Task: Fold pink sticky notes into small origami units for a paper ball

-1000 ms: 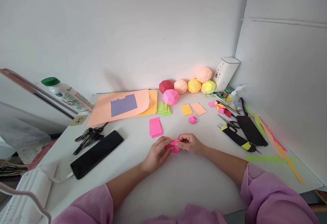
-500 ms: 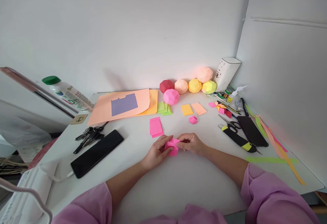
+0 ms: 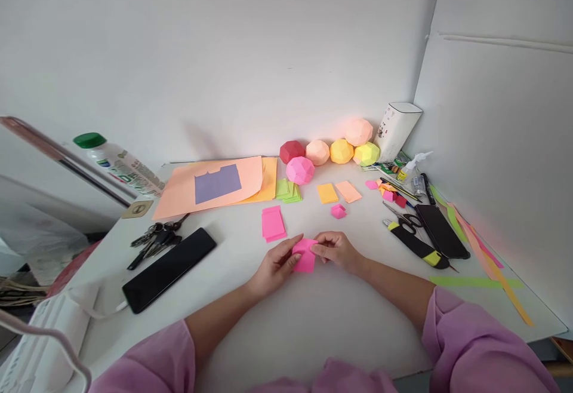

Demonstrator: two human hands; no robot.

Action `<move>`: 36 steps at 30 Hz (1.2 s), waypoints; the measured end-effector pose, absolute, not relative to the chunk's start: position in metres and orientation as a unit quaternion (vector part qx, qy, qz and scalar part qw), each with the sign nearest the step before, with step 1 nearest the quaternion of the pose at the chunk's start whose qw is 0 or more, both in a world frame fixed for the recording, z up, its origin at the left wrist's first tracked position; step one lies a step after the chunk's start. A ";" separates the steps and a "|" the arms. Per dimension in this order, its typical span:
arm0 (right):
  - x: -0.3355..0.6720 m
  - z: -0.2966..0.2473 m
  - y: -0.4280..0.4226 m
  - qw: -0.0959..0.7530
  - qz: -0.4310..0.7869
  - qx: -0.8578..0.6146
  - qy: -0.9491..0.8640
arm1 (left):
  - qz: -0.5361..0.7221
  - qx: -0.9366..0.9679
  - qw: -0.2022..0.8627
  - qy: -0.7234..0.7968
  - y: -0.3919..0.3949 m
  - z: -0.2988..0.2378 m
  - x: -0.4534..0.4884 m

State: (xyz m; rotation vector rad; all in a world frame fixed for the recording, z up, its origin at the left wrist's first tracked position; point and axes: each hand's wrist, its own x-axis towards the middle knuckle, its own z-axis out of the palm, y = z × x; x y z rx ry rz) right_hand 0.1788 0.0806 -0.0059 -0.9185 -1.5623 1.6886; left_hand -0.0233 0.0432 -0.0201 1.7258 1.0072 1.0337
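A person in pink sleeves sits at a white table (image 3: 313,327), seen from above, with both hands meeting near the middle of it. The left hand (image 3: 274,266) and right hand (image 3: 339,250) each pinch one small pink paper (image 3: 305,258), thumb and fingertips closed narrowly on its opposite edges. The paper is held just above the table, partly folded, with a flap raised at the top. Just beyond the hands lies a stack of pink notes (image 3: 273,224), and near the right hand sits a small folded pink piece (image 3: 338,211). Farther back are orange notes (image 3: 327,193), green notes (image 3: 287,190), a large peach sheet (image 3: 179,193) and a row of faceted paper balls (image 3: 299,170) against the wall. To the left lie a phone (image 3: 169,269) and keys (image 3: 154,240); to the right, scissors (image 3: 405,218) and long paper strips (image 3: 487,264). The work in hand looks like folding the pink paper. Done well, it likely means lining the edges up exactly before pressing, with one hand holding the sheet flat against the table while the other runs a fingertip firmly along the crease. A light pinch matters, since thin paper crumples easily and a crooked fold is hard to undo.
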 end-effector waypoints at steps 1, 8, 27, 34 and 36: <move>0.179 -0.006 0.081 0.324 0.647 -0.351 -0.594 | 0.409 0.711 0.410 0.398 0.043 -0.020 -0.024; 0.178 -0.005 0.079 0.306 0.652 -0.339 -0.606 | 0.413 0.735 0.357 0.402 0.043 -0.018 -0.025; 0.177 -0.007 0.076 0.337 0.626 -0.335 -0.619 | 0.400 0.647 0.471 0.447 0.044 -0.019 -0.022; 0.178 -0.008 0.074 0.342 0.618 -0.329 -0.627 | 0.382 0.646 0.493 0.442 0.042 -0.014 -0.022; 0.177 -0.008 0.074 0.341 0.624 -0.338 -0.616 | 0.383 0.643 0.495 0.440 0.042 -0.013 -0.022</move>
